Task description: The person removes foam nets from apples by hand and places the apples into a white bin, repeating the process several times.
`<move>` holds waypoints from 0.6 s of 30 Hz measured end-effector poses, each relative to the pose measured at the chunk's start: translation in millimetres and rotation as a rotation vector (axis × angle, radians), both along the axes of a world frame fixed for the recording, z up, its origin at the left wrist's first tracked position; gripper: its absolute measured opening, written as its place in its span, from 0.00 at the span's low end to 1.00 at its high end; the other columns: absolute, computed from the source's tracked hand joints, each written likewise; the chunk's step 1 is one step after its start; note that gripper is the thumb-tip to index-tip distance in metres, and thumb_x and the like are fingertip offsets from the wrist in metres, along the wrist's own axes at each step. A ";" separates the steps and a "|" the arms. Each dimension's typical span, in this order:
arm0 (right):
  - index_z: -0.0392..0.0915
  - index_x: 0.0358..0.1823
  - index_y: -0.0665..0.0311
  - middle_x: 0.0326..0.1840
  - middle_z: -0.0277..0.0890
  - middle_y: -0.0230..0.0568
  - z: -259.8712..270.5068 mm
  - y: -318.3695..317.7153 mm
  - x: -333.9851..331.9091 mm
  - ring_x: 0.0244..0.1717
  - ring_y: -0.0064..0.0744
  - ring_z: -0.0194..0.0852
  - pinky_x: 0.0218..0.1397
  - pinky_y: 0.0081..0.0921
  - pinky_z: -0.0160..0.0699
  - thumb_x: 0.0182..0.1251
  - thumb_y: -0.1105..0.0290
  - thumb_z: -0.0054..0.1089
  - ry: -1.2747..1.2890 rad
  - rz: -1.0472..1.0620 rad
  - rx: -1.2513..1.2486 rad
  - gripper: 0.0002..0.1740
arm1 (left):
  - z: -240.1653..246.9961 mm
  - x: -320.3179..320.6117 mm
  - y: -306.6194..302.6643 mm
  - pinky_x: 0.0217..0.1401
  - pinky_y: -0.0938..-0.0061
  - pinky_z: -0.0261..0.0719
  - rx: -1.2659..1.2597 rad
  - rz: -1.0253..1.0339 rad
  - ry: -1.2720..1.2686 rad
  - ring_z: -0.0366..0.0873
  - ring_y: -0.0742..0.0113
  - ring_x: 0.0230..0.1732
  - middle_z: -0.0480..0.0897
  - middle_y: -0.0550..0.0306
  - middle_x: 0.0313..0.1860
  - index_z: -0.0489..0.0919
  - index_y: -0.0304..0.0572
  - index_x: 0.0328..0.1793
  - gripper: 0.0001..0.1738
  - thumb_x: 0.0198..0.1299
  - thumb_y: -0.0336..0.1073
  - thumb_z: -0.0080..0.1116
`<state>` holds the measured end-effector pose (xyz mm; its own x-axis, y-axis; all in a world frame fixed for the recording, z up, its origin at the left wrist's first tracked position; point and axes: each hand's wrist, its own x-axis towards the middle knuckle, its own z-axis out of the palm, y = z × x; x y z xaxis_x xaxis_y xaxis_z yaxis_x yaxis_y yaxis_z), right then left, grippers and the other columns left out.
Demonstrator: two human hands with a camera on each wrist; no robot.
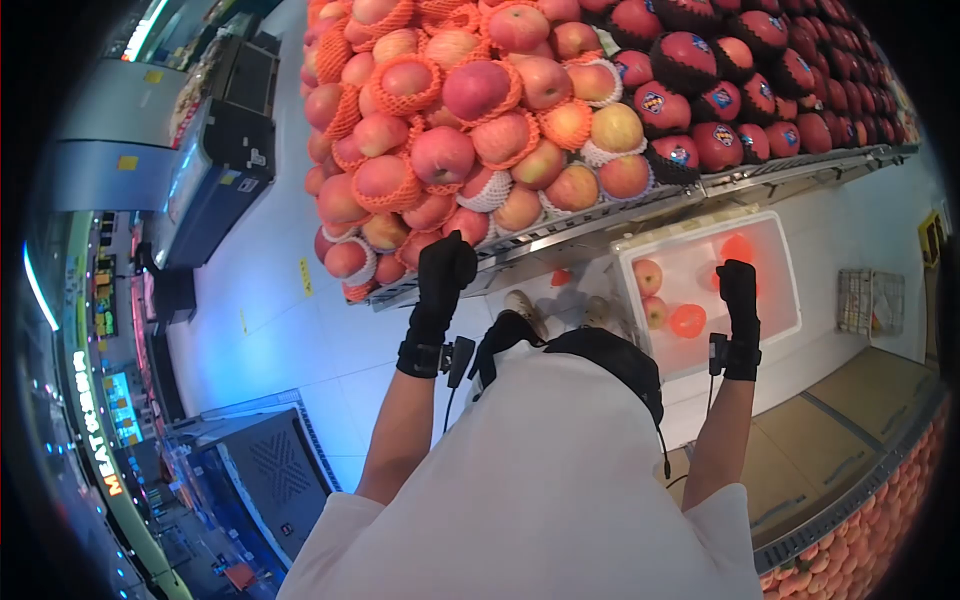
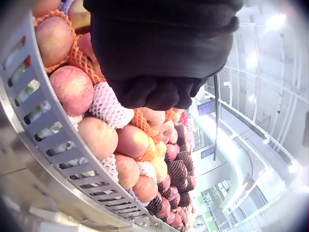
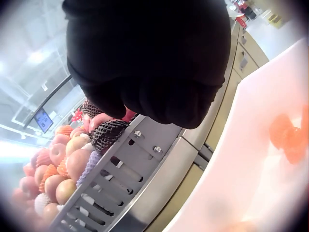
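Note:
My left hand [image 1: 446,272], in a black glove, has its fingers curled in and nothing showing in it. It is held at the front rail of the fruit display, near apples [image 1: 443,155] in orange and white foam nets. My right hand [image 1: 738,290], gloved the same way, is also curled with nothing visible in it. It overlaps the right part of a white foam box [image 1: 645,325] in the head view. Inside the box lie apples [image 1: 648,275] at the left and orange foam nets [image 1: 688,321]. Each wrist view shows a black fist, its palm side hidden.
A slatted metal rail [image 2: 53,116] edges the display. Dark-netted red apples [image 1: 684,62] are piled at the right. A wire basket [image 1: 870,300] stands right of the box, and brown cabinets [image 1: 800,440] run below it. An orange scrap [image 1: 561,277] lies on the floor by my shoes.

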<state>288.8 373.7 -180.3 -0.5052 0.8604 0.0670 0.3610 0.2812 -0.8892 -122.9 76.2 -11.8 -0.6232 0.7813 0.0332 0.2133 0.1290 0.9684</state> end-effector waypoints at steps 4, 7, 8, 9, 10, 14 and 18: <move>0.78 0.47 0.63 0.46 0.74 0.37 -5.6 3.5 -8.9 0.49 0.32 0.71 0.54 0.27 0.72 0.65 0.76 0.58 -0.080 0.116 0.231 0.09 | -1.0 0.4 -10.1 0.23 0.77 0.51 0.172 -0.060 -0.284 0.55 0.78 0.20 0.59 0.69 0.19 0.62 0.49 0.24 0.21 0.74 0.40 0.42; 0.78 0.45 0.65 0.46 0.75 0.41 51.4 -5.8 -44.1 0.50 0.37 0.73 0.57 0.32 0.72 0.62 0.69 0.62 -0.043 -0.038 -0.301 0.12 | 2.1 -3.9 -14.5 0.27 0.77 0.53 0.347 -0.065 -0.500 0.54 0.76 0.24 0.57 0.69 0.23 0.59 0.49 0.25 0.17 0.70 0.32 0.46; 0.78 0.42 0.66 0.41 0.74 0.40 65.1 -9.5 -54.8 0.46 0.35 0.72 0.53 0.32 0.73 0.62 0.68 0.63 -0.075 -0.026 -0.222 0.10 | 1.6 -6.6 -17.3 0.29 0.76 0.55 0.390 -0.068 -0.571 0.55 0.75 0.26 0.56 0.68 0.24 0.59 0.49 0.26 0.17 0.70 0.31 0.45; 0.76 0.38 0.66 0.37 0.72 0.38 66.0 -13.5 -62.7 0.41 0.34 0.70 0.49 0.32 0.72 0.62 0.67 0.63 -0.038 -0.047 -0.159 0.10 | 1.0 -7.1 -20.6 0.30 0.76 0.57 0.432 -0.071 -0.644 0.55 0.73 0.27 0.55 0.68 0.25 0.58 0.50 0.27 0.16 0.71 0.31 0.44; 0.74 0.34 0.66 0.33 0.69 0.36 66.7 -17.3 -70.6 0.37 0.32 0.68 0.45 0.32 0.71 0.63 0.67 0.63 -0.004 -0.068 -0.094 0.10 | 1.2 -5.3 -22.0 0.29 0.76 0.56 0.402 -0.030 -0.542 0.54 0.75 0.26 0.55 0.68 0.24 0.58 0.49 0.26 0.17 0.69 0.28 0.46; 0.62 0.24 0.64 0.22 0.54 0.27 64.0 -26.6 -104.6 0.26 0.28 0.51 0.31 0.32 0.59 0.63 0.68 0.62 0.294 -0.216 -0.032 0.18 | 5.3 -3.0 -19.4 0.26 0.78 0.55 0.308 0.089 -0.269 0.53 0.77 0.24 0.55 0.69 0.22 0.57 0.47 0.25 0.18 0.65 0.22 0.49; 0.58 0.22 0.62 0.21 0.50 0.26 108.6 -22.1 -124.9 0.26 0.22 0.47 0.29 0.29 0.52 0.63 0.70 0.62 0.186 0.085 -0.129 0.19 | 16.0 -6.9 -28.2 0.27 0.79 0.58 0.305 0.137 -0.229 0.55 0.76 0.24 0.55 0.69 0.23 0.58 0.47 0.25 0.18 0.65 0.22 0.50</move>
<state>163.9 351.6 -71.7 -0.5658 0.8225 0.0582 0.1671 0.1834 -0.9687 -129.8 48.0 4.2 -0.7388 0.6666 0.0991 -0.0119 -0.1599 0.9871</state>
